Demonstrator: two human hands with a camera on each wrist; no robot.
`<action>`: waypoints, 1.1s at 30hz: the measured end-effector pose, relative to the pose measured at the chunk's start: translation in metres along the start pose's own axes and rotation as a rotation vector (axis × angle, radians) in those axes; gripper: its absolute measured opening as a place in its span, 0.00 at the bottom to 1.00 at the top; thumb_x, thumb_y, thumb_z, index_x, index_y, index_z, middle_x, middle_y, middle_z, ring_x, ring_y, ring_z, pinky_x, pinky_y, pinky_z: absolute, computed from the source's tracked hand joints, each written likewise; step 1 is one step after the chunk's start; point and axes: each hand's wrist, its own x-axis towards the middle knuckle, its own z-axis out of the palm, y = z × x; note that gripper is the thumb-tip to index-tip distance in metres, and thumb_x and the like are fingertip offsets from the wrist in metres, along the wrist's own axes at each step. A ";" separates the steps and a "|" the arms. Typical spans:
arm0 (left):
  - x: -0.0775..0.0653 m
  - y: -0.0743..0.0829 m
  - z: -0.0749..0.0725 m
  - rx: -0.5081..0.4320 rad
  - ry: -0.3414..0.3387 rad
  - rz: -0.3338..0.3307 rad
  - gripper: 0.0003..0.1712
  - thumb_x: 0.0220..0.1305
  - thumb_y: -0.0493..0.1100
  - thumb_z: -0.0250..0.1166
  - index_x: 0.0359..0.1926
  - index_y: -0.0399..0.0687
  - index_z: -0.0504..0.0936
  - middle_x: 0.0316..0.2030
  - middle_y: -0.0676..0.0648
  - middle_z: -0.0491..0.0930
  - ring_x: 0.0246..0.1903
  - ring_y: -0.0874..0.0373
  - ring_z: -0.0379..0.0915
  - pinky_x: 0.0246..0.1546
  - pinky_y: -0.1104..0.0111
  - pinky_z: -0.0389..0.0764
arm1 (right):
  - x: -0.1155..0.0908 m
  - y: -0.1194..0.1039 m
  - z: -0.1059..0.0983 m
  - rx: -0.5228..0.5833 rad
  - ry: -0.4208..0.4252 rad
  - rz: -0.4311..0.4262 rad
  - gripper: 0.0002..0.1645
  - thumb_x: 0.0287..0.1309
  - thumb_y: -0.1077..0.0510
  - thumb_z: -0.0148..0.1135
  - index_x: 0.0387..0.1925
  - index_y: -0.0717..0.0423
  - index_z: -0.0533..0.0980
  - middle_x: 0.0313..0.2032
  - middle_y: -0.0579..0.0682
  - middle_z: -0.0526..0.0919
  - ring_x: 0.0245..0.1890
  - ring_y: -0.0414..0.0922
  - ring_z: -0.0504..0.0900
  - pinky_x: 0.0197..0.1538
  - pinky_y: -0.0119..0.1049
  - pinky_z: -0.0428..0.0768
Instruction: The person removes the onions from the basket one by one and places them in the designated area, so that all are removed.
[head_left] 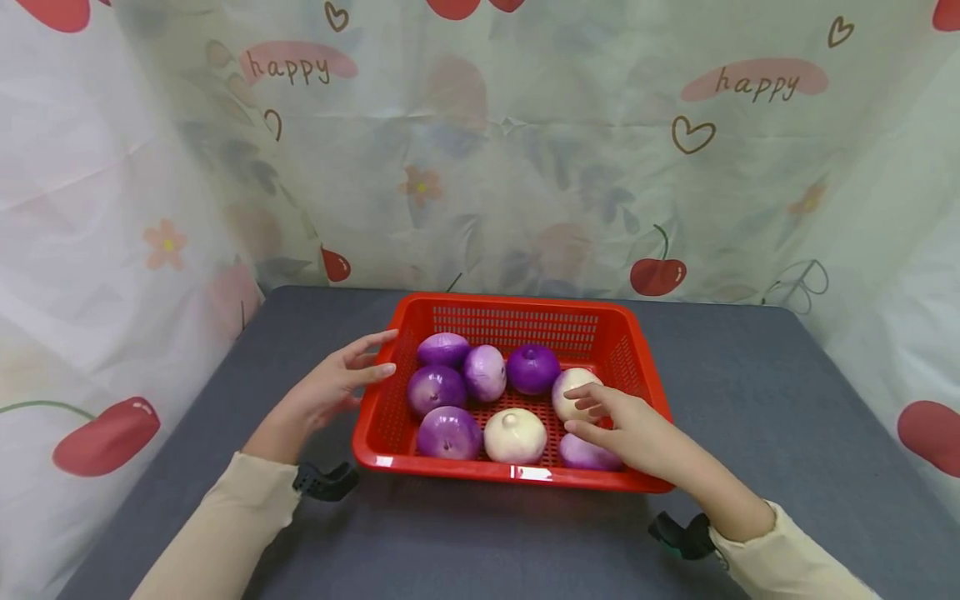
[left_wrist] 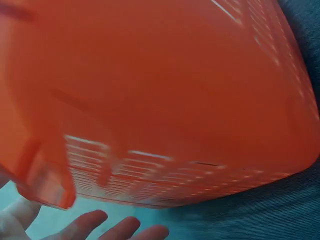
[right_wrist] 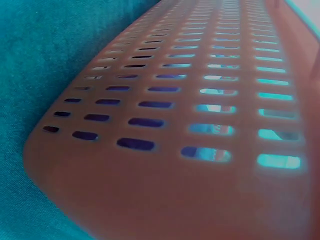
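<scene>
A red plastic basket (head_left: 525,472) with slotted walls sits on the table, holding several purple onions (head_left: 448,433) and two white onions (head_left: 515,436). At the basket's left end, my left hand (head_left: 326,392) has its fingers spread, the tips close to the rim. The left wrist view shows those fingertips (left_wrist: 125,227) beside the basket's slotted wall (left_wrist: 200,175). Over the right end reaches my right hand (head_left: 630,425), fingers loosely bent and nothing between them. It partly covers one white onion and a purple onion (head_left: 587,454). Only the basket's slotted side (right_wrist: 150,180) fills the right wrist view, no fingers.
A dark grey table (head_left: 465,542) bears the basket. Behind and at both sides hangs a printed curtain (head_left: 517,167) with cherries, hearts and lettering. Black straps with camera mounts (head_left: 326,482) sit on both wrists, below the cream sleeves.
</scene>
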 end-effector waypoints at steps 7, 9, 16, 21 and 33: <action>0.007 -0.007 0.000 -0.117 -0.051 -0.058 0.38 0.68 0.42 0.60 0.74 0.64 0.56 0.70 0.38 0.60 0.60 0.39 0.71 0.49 0.48 0.81 | 0.004 0.002 0.001 0.004 -0.088 0.007 0.31 0.58 0.43 0.65 0.59 0.50 0.72 0.52 0.53 0.82 0.55 0.51 0.79 0.59 0.54 0.75; 0.009 -0.008 0.000 -0.139 -0.051 -0.068 0.38 0.67 0.42 0.60 0.74 0.65 0.56 0.70 0.39 0.60 0.60 0.40 0.71 0.49 0.48 0.81 | 0.005 0.003 0.001 0.011 -0.105 -0.003 0.31 0.58 0.43 0.65 0.59 0.51 0.72 0.53 0.53 0.82 0.56 0.51 0.79 0.60 0.55 0.74; 0.010 -0.009 -0.001 -0.166 -0.058 -0.075 0.39 0.67 0.41 0.61 0.74 0.66 0.55 0.70 0.39 0.59 0.60 0.40 0.71 0.50 0.48 0.80 | 0.006 0.005 0.002 -0.009 -0.134 -0.041 0.32 0.54 0.45 0.69 0.57 0.53 0.74 0.53 0.53 0.81 0.56 0.51 0.79 0.60 0.53 0.74; 0.010 -0.009 0.000 -0.177 -0.053 -0.083 0.39 0.68 0.40 0.60 0.74 0.68 0.55 0.71 0.40 0.59 0.61 0.40 0.71 0.50 0.48 0.80 | 0.007 0.005 0.003 -0.069 -0.142 -0.060 0.35 0.51 0.44 0.71 0.58 0.53 0.74 0.53 0.52 0.81 0.56 0.51 0.78 0.59 0.52 0.75; 0.011 -0.010 -0.002 -0.199 -0.064 -0.105 0.40 0.67 0.40 0.61 0.73 0.71 0.55 0.69 0.39 0.60 0.58 0.41 0.74 0.49 0.47 0.80 | 0.010 0.007 0.006 -0.119 -0.191 -0.042 0.36 0.48 0.48 0.74 0.60 0.52 0.74 0.53 0.48 0.80 0.50 0.47 0.78 0.53 0.47 0.78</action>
